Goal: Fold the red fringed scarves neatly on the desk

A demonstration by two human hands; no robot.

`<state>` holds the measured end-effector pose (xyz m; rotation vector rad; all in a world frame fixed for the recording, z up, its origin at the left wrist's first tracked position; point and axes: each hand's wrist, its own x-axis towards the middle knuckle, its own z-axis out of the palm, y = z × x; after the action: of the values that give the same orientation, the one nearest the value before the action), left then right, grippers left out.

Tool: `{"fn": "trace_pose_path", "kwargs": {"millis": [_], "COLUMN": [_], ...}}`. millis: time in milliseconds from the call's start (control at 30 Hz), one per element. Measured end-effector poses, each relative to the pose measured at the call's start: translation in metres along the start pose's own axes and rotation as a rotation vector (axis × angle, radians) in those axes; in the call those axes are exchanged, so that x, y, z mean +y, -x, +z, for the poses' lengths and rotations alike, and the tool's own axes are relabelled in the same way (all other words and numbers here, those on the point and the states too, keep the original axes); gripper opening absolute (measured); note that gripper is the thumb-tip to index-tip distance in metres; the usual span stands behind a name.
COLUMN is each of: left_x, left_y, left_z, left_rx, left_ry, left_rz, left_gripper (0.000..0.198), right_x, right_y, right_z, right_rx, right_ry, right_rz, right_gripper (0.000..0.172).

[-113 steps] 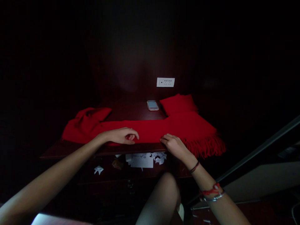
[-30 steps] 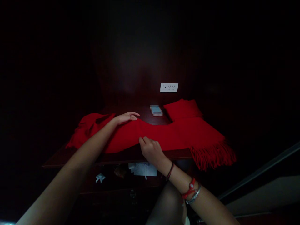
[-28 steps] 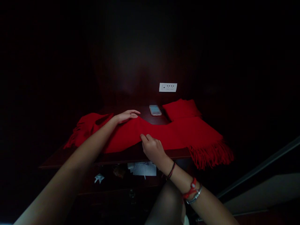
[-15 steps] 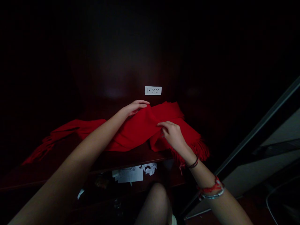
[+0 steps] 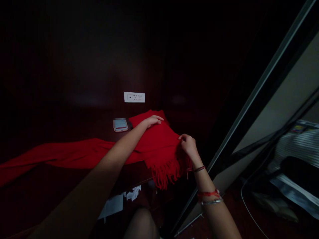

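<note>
Red scarf point(image 5: 158, 141): likely being folded over.
Left hand point(image 5: 152, 121): on it, grip unclear.
Right hand point(image 5: 188, 145): pinches its edge (hands apart).
Fringe point(image 5: 164, 172): next, maybe needs straightening.

A gap lies between the left hand point(image 5: 152, 120) and right hand point(image 5: 188, 145), above the red cloth point(image 5: 159, 141) — the left forearm point(image 5: 124, 147) crosses the middle, the wall point(image 5: 99, 76) closes the back, a slanting pale-edged frame point(image 5: 263, 79) bounds the right.

White socket plate point(image 5: 134, 97) at 10 o'clock. Phone point(image 5: 121, 125), screen up, 9 o'clock. Paper sheet point(image 5: 114, 206) at 7 o'clock, crumpled paper point(image 5: 134, 193) just beside. Pale cable point(image 5: 242, 192), 4 o'clock.
</note>
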<state>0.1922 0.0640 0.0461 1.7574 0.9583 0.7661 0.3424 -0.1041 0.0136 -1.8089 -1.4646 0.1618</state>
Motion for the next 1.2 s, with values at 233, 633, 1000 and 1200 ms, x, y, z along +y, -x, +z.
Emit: {"fn": "trace_pose_path", "kwargs": {"millis": [233,633,1000,1200], "left_x": [-0.025,-0.029,-0.071,-0.070], "left_y": [-0.010,0.121,0.178,0.175], "left_z": [0.011,-0.016,-0.065,-0.071], "left_rx": [-0.021,-0.266,-0.113,-0.265], "left_ry": [-0.116,-0.914,-1.172,-1.108], "left_rz": [0.018,0.530,0.422,0.442], "left_gripper": [0.032,0.031,0.041,0.028], "right_x": [0.021,0.013,0.014,0.015], "right_y": [0.003,0.020,0.023,0.024], "right_z": [0.014,-0.001,0.003,0.002], "right_rx": [0.016,-0.052,0.001,-0.017], "right_ry": [0.072,0.537,0.673,0.619], "right_rz": [-0.027,-0.451,-0.424,-0.558], "right_gripper": [0.036,0.025,0.022,0.022]}}
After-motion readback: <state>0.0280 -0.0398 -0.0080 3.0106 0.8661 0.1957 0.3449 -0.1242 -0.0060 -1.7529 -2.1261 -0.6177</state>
